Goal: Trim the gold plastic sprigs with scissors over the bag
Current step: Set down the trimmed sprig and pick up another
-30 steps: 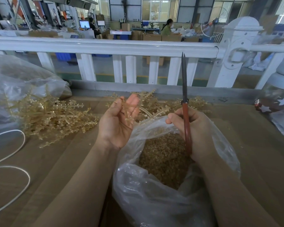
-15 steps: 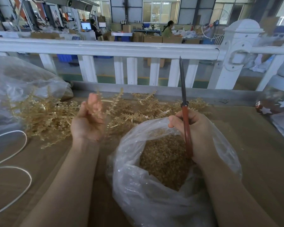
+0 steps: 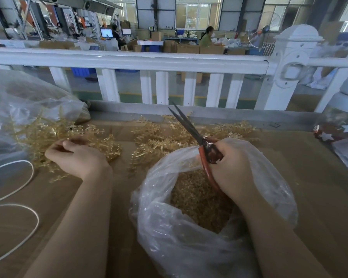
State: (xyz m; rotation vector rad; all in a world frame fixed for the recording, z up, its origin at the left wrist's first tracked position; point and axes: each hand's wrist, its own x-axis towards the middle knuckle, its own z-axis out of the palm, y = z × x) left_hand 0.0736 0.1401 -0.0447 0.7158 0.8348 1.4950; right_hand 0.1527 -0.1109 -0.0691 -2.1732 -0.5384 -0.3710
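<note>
The right hand grips the red looped handles of a pair of dark-bladed steel scissors over the mouth of a crumpled clear plastic bag; the blades stand slightly parted, pointing up and away to the left. The bag sits on the brown bench, holding a mass of small gold clippings. The left hand reaches out to the left, fingers curled down into a loose pile of gold plastic sprigs that spills from a second clear bag. More gold sprigs lie beyond the bag mouth. A thin white cord loops across the bench at the left edge.
</note>
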